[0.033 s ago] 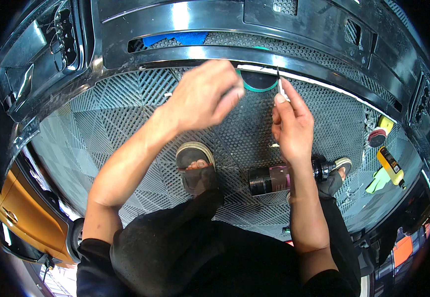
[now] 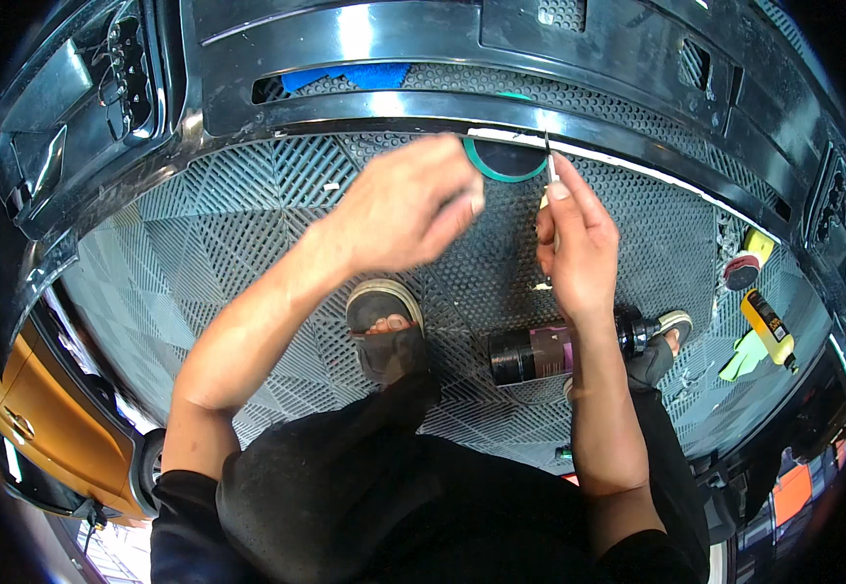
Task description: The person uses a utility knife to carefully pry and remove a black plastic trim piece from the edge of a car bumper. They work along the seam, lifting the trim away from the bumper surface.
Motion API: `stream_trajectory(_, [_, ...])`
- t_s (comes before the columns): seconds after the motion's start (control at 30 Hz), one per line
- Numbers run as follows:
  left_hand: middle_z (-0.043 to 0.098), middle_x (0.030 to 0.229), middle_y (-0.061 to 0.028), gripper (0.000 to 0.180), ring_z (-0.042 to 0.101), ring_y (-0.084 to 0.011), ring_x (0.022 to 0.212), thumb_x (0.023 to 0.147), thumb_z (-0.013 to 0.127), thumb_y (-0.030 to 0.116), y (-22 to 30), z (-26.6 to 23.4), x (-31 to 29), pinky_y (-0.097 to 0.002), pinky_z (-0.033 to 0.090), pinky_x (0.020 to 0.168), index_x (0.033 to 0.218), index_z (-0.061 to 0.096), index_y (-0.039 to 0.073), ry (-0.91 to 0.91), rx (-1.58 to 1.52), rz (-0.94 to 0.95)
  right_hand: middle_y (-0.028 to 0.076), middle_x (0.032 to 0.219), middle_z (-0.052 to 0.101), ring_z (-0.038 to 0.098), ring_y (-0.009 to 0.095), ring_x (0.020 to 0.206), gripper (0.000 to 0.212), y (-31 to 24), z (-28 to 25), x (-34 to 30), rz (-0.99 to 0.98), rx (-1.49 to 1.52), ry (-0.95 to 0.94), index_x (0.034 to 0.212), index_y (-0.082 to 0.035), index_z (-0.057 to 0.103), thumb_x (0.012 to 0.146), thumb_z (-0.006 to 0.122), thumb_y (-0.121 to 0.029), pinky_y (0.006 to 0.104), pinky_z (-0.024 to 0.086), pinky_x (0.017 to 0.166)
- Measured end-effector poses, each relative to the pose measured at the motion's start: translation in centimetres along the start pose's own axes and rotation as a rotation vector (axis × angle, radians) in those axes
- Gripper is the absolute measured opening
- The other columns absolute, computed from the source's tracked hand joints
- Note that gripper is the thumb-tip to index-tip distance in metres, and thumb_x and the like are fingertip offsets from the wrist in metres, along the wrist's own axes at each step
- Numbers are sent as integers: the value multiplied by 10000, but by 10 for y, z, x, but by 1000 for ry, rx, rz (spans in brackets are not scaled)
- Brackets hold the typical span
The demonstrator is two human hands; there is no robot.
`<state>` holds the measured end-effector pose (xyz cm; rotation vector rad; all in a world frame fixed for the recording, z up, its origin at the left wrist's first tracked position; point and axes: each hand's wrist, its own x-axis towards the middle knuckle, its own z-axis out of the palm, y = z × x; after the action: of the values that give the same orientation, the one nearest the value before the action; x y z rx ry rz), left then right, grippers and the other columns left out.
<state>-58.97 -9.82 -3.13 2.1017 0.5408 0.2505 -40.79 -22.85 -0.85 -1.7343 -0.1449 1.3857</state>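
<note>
My right hand (image 2: 579, 234) is closed in a pinch on a slim knife (image 2: 551, 171) with a narrow dark blade and a pale handle. The blade's tip points up against the edge of a shiny black car bumper (image 2: 345, 105). A white strip (image 2: 627, 157) runs along that edge, wider at its left end. Left of the knife, my left hand (image 2: 408, 204) hovers over the floor with curled fingers and the thumb pressed toward them. Its fingertips are partly hidden and slightly blurred, so what they hold cannot be made out. Behind the hands lies a dark disc (image 2: 509, 159) with a green rim.
A black bottle (image 2: 530, 354) lies by my right foot. At the right are a yellow bottle (image 2: 769, 326), a pale green glove (image 2: 744, 353) and a round red-and-black pad (image 2: 741, 271). A blue cloth (image 2: 374, 75) shows through the bumper's slot. White scraps (image 2: 331, 186) dot the grey floor tiles.
My left hand has moved slightly down and away from the bumper edge. The right hand has barely shifted; the pale bits beside its fingers look different.
</note>
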Motion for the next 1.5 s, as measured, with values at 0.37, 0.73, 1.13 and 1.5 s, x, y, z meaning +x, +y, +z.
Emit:
stream_trajectory(0.37, [678,982,-146,274,693,-353,896,949,705,205,21,10,-29,-446,567,787,1172,700,45,50,-8,-380,252,1007,726,729,418,893,361,-13,16,21,-277,-661,-196,1271,19,615,965,670,-164,455,566,807])
stream_trajectory(0.73, [704,899,-149,245,686,-262,733,944,692,82,-3,10,-23,-374,559,677,1178,715,14,388,31,-459,328,1048,704,676,496,1023,474,-19,34,20,-228,-822,-286,1407,30,568,1014,560,-235,538,517,958])
stream_trajectory(1.13, [685,880,-95,374,630,-158,690,953,697,62,-11,14,-26,-306,529,634,1326,676,65,336,97,-447,341,1187,669,652,478,1135,521,-20,60,20,-150,-618,-248,1426,41,552,944,536,-157,504,492,1032])
stream_trajectory(1.5, [648,795,-109,433,669,-299,694,877,717,97,-13,16,-21,-413,548,629,1303,664,37,306,192,-375,23,753,621,535,84,647,558,-15,65,18,-99,-533,-243,1494,32,500,953,577,-77,277,453,601])
